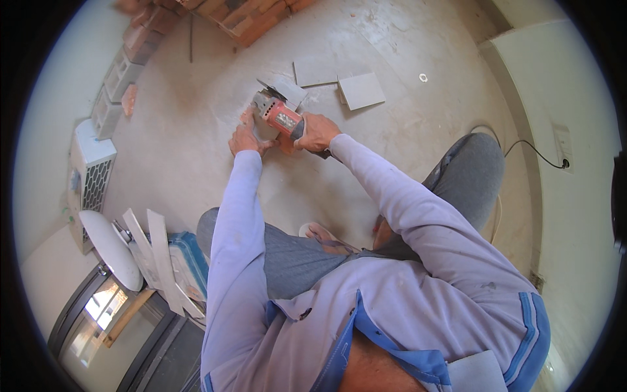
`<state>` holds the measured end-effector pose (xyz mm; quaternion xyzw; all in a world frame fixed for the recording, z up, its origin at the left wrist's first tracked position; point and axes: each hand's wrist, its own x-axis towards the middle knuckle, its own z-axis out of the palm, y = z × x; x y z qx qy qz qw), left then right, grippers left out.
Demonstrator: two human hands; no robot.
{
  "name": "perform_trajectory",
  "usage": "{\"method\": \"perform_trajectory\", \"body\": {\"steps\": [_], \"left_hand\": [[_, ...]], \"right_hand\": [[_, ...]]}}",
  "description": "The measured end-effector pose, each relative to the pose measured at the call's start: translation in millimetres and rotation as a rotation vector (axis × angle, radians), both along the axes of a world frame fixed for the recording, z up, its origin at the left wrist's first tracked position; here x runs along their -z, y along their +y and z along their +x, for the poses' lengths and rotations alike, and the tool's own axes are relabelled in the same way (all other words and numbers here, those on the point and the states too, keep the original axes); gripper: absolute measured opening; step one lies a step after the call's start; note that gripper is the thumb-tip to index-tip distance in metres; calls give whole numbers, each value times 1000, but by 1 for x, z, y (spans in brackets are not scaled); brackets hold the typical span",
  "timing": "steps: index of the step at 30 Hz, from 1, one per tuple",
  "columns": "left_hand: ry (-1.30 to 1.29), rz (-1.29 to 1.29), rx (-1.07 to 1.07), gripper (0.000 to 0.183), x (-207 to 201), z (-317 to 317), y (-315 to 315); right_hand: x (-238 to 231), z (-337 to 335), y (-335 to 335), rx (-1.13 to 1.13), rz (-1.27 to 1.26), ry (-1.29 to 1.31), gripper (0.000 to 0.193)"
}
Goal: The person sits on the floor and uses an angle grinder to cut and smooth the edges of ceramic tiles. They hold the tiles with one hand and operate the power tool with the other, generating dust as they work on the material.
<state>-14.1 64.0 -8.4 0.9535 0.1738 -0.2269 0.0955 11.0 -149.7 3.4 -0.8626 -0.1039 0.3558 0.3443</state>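
A seated person's right hand [317,132] is clamped around the rear body of a red angle grinder [282,116], held far ahead, slightly left of centre. The left hand [247,140] is curled just left of the grinder; whether it grips anything cannot be told. Grey tiles [363,91] lie on the floor [418,117], farther right.

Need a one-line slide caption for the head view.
Right hand gripping a red angle grinder, left hand near its disc end, pale tiles on the floor beyond.
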Motion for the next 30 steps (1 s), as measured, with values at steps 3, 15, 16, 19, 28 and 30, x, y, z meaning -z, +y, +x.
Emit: {"method": "perform_trajectory", "body": {"steps": [3,15,16,19,28,30], "left_hand": [[-38,23,1,124,4,-2,2],[-44,20,27,123,5,-4,5],[-57,25,31,123,6,-4,4],[-45,26,25,124,5,-2,3],[-44,35,46,130,15,-4,8],[-53,36,49,131,16,-5,8]], "right_hand": [[2,3,3,-12,6,0,68],[-6,-8,-6,9,-1,-34,67],[-5,-9,-7,11,-9,-36,67],[-7,-9,-9,11,-32,-20,67],[-13,-13,-12,-4,-44,-17,68],[-15,-13,-13,-7,-52,-4,68]]}}
